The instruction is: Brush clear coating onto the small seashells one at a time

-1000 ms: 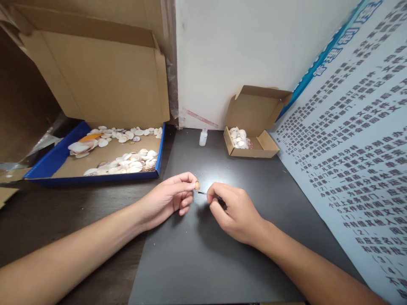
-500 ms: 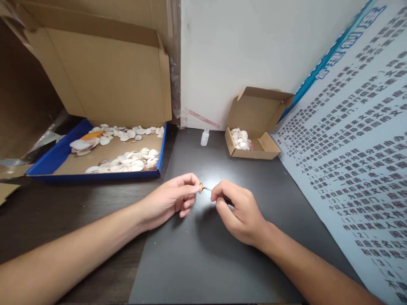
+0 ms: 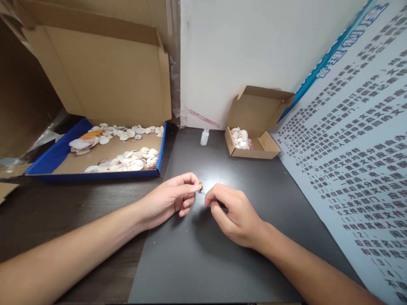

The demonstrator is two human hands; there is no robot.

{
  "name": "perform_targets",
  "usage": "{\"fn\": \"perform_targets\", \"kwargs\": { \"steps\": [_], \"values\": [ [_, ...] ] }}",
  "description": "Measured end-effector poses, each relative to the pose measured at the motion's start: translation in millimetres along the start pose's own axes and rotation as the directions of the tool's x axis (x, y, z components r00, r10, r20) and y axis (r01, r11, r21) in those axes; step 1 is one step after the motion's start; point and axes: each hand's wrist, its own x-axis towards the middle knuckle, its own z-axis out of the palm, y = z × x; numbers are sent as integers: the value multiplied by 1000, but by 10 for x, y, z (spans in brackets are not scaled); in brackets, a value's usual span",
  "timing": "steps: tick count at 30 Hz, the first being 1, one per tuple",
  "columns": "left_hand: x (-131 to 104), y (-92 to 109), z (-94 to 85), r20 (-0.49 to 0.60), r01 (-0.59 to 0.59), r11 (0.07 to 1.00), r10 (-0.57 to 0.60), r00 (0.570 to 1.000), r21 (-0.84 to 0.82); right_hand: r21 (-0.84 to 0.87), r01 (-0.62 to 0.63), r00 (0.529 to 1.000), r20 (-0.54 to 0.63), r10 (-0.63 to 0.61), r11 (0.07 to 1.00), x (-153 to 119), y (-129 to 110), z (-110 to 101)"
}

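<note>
Head view, now. Centre of the frame: one small brown shell (image 3: pixel 200 187), held clear of the dark grey surface (image 3: pixel 178 262), clamped between thumb and forefinger of the left hand (image 3: pixel 176 195), with the remaining fingers loosely curled below. Just to the right of the shell: one thin tool (image 3: pixel 204 193), pinched in the closed thumb and forefinger of the right hand (image 3: pixel 233 214), mostly hidden by the hand, with a fine dark tip pointing left at the lower edge of the shell; contact between tip and shell too small to tell. Upper centre: one small clear bottle (image 3: pixel 204 138), upright, white within, well apart from both hands. Right of the bottle: one small cardboard box (image 3: pixel 259 152), lid raised, with a heap of white shells (image 3: pixel 240 139) in its left part. Left of the frame: one large blue-sided box (image 3: pixel 101 175), cardboard lid raised, containing many pale shells (image 3: pixel 127 162) in a back row and a front pile, plus one orange piece (image 3: pixel 91 134) near the back left. Lower left: dark wood-grained tabletop (image 3: pixel 95 254). Behind the bottle: white panel (image 3: pixel 254 42), marked low down with a reddish strip (image 3: pixel 202 118). Right edge: large pale blue sheet (image 3: pixel 356 127), printed with dark characters.
</note>
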Motion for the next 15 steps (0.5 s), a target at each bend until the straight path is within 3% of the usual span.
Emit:
{"fn": "perform_targets", "kwargs": {
  "steps": [8,15],
  "values": [
    [-9,10,15,-8,21,1000,-21,1000,21,-40,-60,996,68,63,997,8,28,-6],
    [-9,5,6,-13,14,999,-13,1000,39,-9,-45,998,41,46,999,18,16,-42]
  ]
}}
